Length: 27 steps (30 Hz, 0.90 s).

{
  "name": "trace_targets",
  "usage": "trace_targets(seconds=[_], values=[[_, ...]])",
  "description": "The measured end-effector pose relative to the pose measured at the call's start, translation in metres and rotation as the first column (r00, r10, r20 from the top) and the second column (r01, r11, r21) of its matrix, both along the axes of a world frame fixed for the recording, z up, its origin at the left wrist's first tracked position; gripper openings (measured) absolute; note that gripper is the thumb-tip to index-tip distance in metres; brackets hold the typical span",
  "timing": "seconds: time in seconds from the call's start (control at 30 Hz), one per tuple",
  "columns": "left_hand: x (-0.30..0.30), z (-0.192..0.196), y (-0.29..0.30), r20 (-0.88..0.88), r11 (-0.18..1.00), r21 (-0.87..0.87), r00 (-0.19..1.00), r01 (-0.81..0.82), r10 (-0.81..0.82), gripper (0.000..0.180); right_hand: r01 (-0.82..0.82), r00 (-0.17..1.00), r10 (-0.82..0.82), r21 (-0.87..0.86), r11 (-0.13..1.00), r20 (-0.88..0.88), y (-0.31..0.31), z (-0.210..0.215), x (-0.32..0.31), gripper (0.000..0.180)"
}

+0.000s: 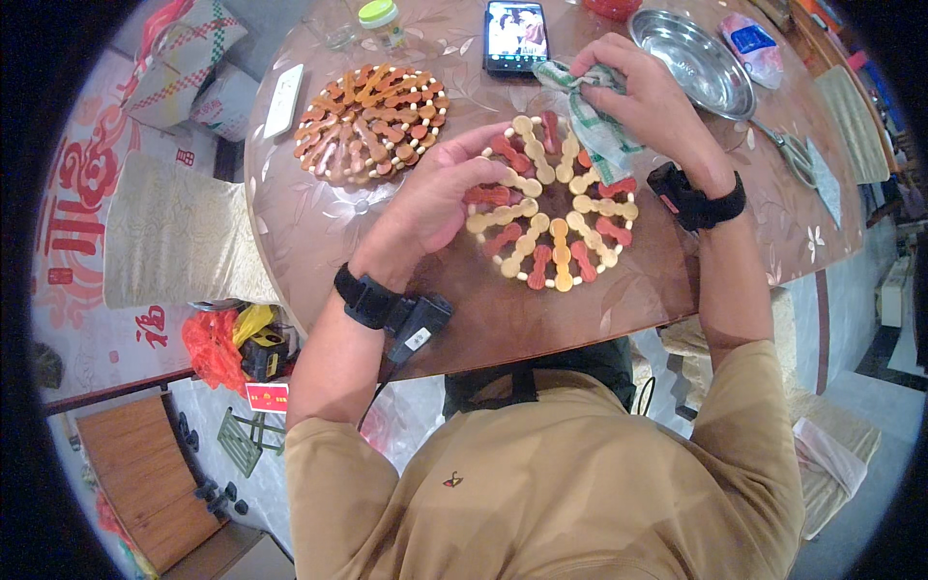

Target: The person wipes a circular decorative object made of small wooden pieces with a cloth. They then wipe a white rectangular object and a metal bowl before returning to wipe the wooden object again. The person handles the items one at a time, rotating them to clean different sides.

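Observation:
A round wooden trivet [560,253] of pale and red pieces, strung with small pale beads, is in front of me on the table. My left hand [452,184] grips its left rim, thumb on top. In my right hand [633,92] is a green and white checked cloth [601,135], bunched between the fingers and hanging over the trivet's upper right edge. A second round wooden trivet [370,126], in orange and brown tones, lies farther left. Both wrists wear black straps with small devices.
Beyond the trivets are a phone [515,39] with a lit screen and a jar with a green lid [380,17]. A white flat object [283,101] lies at left. A steel basin [737,100], scissors [795,158] and a bagged item [752,48] are at right. The table's near edge [541,356] runs before me.

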State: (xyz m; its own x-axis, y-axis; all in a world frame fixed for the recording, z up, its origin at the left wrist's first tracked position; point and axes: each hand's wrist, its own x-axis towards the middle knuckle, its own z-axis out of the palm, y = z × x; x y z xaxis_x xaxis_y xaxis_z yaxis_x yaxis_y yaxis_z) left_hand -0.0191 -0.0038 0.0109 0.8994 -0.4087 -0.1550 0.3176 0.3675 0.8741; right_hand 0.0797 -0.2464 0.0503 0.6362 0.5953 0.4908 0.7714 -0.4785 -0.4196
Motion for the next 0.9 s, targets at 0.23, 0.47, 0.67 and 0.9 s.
trace_targets(seconds=[0.23,0.47,0.67,0.9], values=[[0.004,-0.016,-0.008,0.022,0.970,-0.163,0.983,-0.179,0.185,0.045,-0.098,0.982,0.097,-0.003,0.995,0.160,0.021,-0.016,-0.016,0.020],[0.004,-0.009,-0.002,0.020,0.992,-0.048,0.993,-0.114,0.115,0.049,0.123,0.991,-0.122,-0.012,0.992,0.053,-0.012,-0.005,0.009,0.019],[0.002,-0.017,-0.004,0.042,0.999,-0.032,0.998,-0.035,0.037,0.044,-0.152,0.988,0.153,0.204,0.967,0.007,0.017,0.004,-0.015,0.016],[0.009,-0.019,-0.006,-0.002,0.957,-0.124,0.964,-0.264,0.266,0.048,0.044,0.991,-0.025,-0.140,0.989,0.133,-0.002,-0.018,0.002,0.018]])
